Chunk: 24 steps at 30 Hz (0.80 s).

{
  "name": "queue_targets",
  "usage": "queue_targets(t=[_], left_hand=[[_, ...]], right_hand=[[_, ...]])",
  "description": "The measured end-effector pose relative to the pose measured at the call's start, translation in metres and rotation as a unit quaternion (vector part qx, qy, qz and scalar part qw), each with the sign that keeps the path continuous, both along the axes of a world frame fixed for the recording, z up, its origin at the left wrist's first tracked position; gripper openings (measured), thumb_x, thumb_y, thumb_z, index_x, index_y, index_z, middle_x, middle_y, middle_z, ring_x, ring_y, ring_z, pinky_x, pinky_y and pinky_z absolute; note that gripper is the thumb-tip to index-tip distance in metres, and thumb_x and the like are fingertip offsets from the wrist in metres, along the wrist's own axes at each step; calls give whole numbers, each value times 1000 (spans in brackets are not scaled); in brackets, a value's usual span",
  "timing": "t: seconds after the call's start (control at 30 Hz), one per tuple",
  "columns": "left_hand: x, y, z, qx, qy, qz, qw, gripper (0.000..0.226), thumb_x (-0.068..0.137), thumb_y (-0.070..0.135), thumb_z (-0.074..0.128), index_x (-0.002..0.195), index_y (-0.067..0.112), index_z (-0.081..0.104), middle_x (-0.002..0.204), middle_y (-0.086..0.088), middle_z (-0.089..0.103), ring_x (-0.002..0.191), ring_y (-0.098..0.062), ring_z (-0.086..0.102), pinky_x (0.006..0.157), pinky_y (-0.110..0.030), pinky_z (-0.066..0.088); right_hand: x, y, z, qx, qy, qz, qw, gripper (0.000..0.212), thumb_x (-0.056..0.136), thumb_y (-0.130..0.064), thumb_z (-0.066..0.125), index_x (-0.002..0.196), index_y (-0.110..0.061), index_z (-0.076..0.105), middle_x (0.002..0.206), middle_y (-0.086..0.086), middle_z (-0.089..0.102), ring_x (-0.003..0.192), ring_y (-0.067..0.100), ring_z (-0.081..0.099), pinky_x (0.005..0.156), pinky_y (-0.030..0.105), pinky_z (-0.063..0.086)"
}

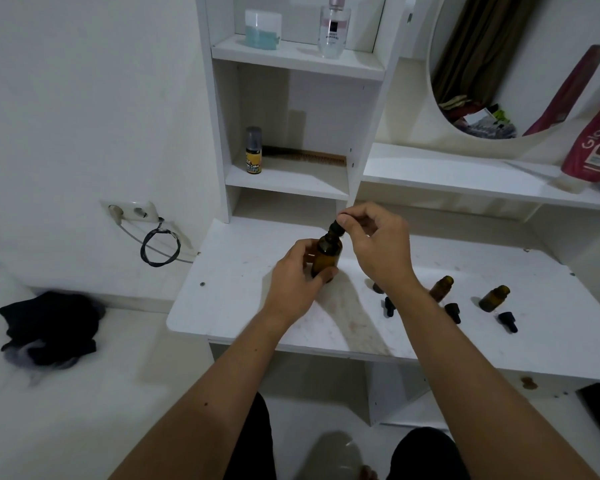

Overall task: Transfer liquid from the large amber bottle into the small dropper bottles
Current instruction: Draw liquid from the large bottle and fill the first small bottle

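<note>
My left hand (293, 277) grips the body of the large amber bottle (326, 256), which stands upright on the white table (243, 306). My right hand (374, 244) pinches the black dropper cap (337, 227) on the bottle's neck. To the right stand two small amber dropper bottles (441, 288) (494, 298), uncapped. A third small bottle (377, 288) is mostly hidden behind my right wrist. Three black dropper caps (389, 306) (453, 312) (508, 321) lie on the table in front of them.
A white shelf unit (291, 181) rises behind the table, holding a small spray can (253, 150), a comb, a perfume bottle (333, 29) and a blue jar. A round mirror and red pouch (596, 143) are at right. A wall socket with cable and a black cloth (49, 327) are at left.
</note>
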<state>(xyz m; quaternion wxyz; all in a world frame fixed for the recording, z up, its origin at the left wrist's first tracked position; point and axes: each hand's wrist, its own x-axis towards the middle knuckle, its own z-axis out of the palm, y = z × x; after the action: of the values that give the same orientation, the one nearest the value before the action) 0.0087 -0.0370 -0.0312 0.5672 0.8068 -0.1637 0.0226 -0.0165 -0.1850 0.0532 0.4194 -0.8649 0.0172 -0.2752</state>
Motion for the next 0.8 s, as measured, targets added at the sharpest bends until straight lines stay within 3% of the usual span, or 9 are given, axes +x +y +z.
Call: queue_targets(t=[0.17, 0.33, 0.6, 0.7, 0.8], left_hand=[[0, 0, -1, 5, 0, -1, 1000, 50, 88, 30, 81, 131, 23, 55, 125, 9, 66, 105, -7, 60, 86, -7, 44], [2, 0, -3, 5, 0, -2, 1000, 50, 88, 30, 81, 130, 25, 55, 123, 12, 66, 105, -7, 61, 93, -19, 49], [5, -3, -10, 25, 2, 10, 1000, 58, 87, 36, 81, 136, 27, 51, 132, 12, 60, 115, -10, 60, 101, -29, 53], [2, -2, -11, 11, 13, 39, 999, 66, 82, 35, 86, 136, 24, 48, 126, 8, 58, 111, -9, 58, 95, -24, 52], [-6, 1, -8, -17, 17, 74, 997, 58, 78, 33, 90, 118, 23, 50, 108, 5, 58, 95, -11, 59, 80, -17, 51]], right_hand=[[1, 2, 0, -2, -3, -7, 1000, 7, 97, -10, 73, 96, -15, 79, 90, -5, 77, 83, 4, 70, 79, 10, 53], [0, 3, 2, 7, -19, -3, 1000, 7, 97, -11, 73, 100, -16, 79, 90, -9, 76, 82, -4, 69, 79, 7, 51], [-6, 5, 12, 13, -27, 24, 999, 13, 99, -18, 72, 111, -18, 77, 99, -9, 76, 94, 5, 73, 87, 11, 55], [-10, 5, 25, 45, -47, 25, 998, 15, 100, -19, 72, 114, -16, 76, 102, -6, 78, 98, 6, 74, 92, 19, 58], [-16, 3, 43, 65, -93, 26, 993, 15, 102, -18, 69, 115, -13, 76, 103, -3, 78, 99, 10, 75, 94, 24, 59]])
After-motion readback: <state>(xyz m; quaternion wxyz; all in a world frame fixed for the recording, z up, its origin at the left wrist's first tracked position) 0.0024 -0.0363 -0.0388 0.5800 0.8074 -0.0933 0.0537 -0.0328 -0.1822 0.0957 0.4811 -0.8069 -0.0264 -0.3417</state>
